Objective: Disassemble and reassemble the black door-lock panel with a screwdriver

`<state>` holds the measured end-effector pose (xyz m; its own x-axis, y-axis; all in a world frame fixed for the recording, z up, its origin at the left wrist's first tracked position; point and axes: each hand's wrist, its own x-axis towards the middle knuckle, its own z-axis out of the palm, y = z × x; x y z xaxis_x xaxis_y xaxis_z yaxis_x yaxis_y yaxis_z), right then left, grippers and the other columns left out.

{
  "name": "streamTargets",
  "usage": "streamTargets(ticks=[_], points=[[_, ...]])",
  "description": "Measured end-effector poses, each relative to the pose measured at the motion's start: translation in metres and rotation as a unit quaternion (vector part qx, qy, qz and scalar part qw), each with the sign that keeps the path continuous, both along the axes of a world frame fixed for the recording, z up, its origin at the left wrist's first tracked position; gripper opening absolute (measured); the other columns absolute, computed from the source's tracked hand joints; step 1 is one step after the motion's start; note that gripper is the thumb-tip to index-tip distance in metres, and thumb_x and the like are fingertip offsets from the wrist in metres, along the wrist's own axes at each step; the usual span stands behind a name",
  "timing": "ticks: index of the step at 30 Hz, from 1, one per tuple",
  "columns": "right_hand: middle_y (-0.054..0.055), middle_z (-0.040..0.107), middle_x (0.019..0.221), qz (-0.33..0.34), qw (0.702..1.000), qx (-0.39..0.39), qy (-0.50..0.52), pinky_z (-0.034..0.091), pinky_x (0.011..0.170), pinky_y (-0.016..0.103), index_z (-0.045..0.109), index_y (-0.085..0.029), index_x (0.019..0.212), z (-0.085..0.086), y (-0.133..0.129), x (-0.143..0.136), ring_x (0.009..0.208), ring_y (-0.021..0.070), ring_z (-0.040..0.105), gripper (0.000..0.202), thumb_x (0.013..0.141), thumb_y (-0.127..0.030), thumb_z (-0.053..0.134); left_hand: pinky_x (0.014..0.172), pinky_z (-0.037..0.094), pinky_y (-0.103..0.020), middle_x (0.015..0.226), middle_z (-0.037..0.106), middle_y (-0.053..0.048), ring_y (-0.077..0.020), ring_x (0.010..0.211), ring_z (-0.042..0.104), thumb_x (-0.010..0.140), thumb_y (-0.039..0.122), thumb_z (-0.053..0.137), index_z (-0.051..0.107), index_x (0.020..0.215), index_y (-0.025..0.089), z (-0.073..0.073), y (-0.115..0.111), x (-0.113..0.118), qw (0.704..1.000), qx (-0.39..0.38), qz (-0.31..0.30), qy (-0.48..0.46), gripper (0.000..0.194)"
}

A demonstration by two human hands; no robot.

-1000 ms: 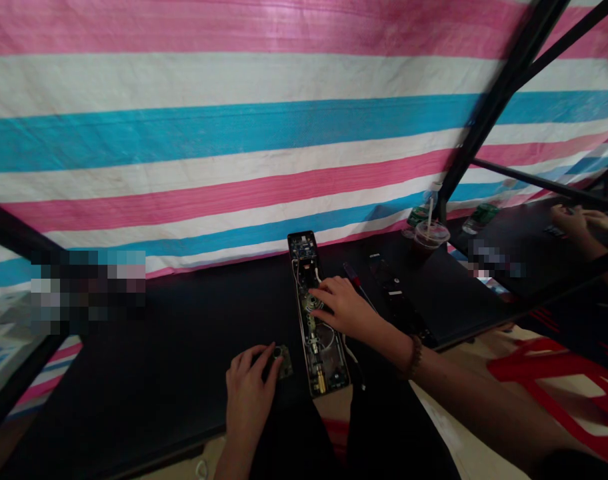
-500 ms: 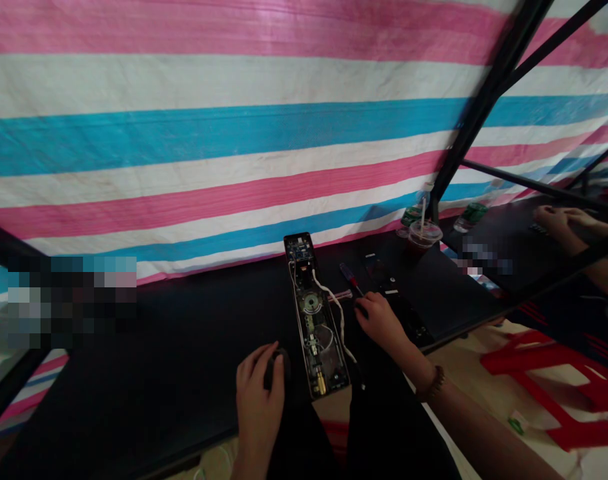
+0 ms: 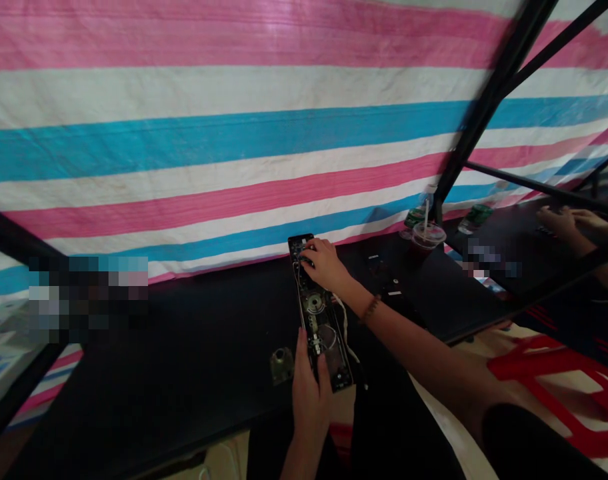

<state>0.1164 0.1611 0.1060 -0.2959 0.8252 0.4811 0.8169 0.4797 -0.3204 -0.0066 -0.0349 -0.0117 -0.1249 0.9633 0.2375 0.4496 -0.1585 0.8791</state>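
A long, narrow black device housing [image 3: 315, 325] lies open in front of me, its near end past the table edge. Inside it show a circuit board at the far end, a round part in the middle and metal fittings lower down. My left hand [image 3: 310, 390] grips the lower left side, fingers along the edge and thumb over the inside. Over the circuit board my right hand [image 3: 326, 265] has its fingertips pinched together; what they hold is hidden. A white cable [image 3: 347, 333] hangs off the right side. A small dark block [image 3: 283, 366] sits left of the housing.
Small flat dark parts [image 3: 384, 277] lie right of my forearm. Farther back stand a lidded drink cup [image 3: 428, 235] with a straw and a bottle [image 3: 415, 217]. A black metal post [image 3: 477, 113] rises at right. Another person's hands [image 3: 567, 220] work beyond it, near red stools [image 3: 549, 387].
My left hand has let go of the small dark block and moved right onto the housing. My right hand has gone from beside the screwdriver to the circuit board. The screwdriver no longer shows.
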Motion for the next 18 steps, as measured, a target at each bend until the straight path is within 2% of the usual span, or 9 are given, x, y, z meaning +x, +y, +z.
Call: streamTargets(ticks=[2,5,10,14,16,18], points=[[0.011,0.061,0.116,0.005,0.999,-0.03,-0.042,0.041,0.094,0.043,0.075,-0.018,0.099,0.0,0.017,-0.014,0.113,0.0285,0.05,0.013,0.093,-0.021,0.063,0.119,0.038,-0.046,0.157,0.045,-0.016,-0.0268,0.146,0.042,0.102,0.039,0.04,0.034,0.155,0.018,0.0,-0.001,-0.001,1.0,-0.009,0.003,0.003,0.057],[0.01,0.063,0.107,0.01,0.995,-0.045,-0.09,0.04,0.092,0.044,0.075,-0.018,0.094,-0.004,0.025,-0.022,0.11,0.0292,0.05,0.014,0.094,-0.023,0.061,0.117,0.039,-0.047,0.156,0.046,-0.016,-0.0275,0.145,0.044,0.102,0.039,0.04,0.033,0.155,0.018,-0.001,-0.002,-0.001,1.0,-0.023,0.008,0.003,0.058],[0.011,0.065,0.105,0.027,0.992,-0.008,-0.124,0.037,0.092,0.043,0.074,-0.016,0.094,-0.003,0.014,-0.022,0.106,0.0283,0.05,0.02,0.098,-0.018,0.054,0.117,0.04,-0.045,0.156,0.047,-0.016,-0.0276,0.144,0.046,0.101,0.041,0.044,0.035,0.154,0.018,-0.002,-0.001,0.0,1.0,-0.013,0.017,0.005,0.058],[0.01,0.067,0.108,0.022,0.997,0.058,-0.056,0.036,0.094,0.041,0.073,-0.017,0.099,0.004,0.004,-0.028,0.104,0.026,0.051,0.025,0.102,-0.021,0.049,0.113,0.044,-0.044,0.154,0.048,-0.018,-0.0279,0.141,0.05,0.101,0.041,0.044,0.032,0.155,0.016,-0.001,-0.002,0.0,1.0,-0.026,0.014,0.0,0.061],[0.01,0.068,0.109,0.052,0.995,0.081,-0.026,0.036,0.095,0.041,0.073,-0.018,0.103,0.008,0.002,-0.036,0.104,0.0254,0.052,0.024,0.103,-0.024,0.05,0.111,0.046,-0.044,0.153,0.05,-0.018,-0.0285,0.139,0.052,0.101,0.041,0.045,0.032,0.155,0.015,0.0,-0.003,0.0,0.999,-0.038,0.018,0.002,0.061],[0.009,0.07,0.107,0.134,0.989,0.061,-0.033,0.038,0.094,0.038,0.072,-0.018,0.11,0.01,0.002,-0.045,0.102,0.0236,0.056,0.019,0.101,-0.02,0.055,0.112,0.045,-0.044,0.152,0.05,-0.018,-0.0289,0.139,0.051,0.101,0.04,0.044,0.033,0.154,0.015,0.001,-0.004,0.001,0.999,-0.04,0.026,0.008,0.06]])
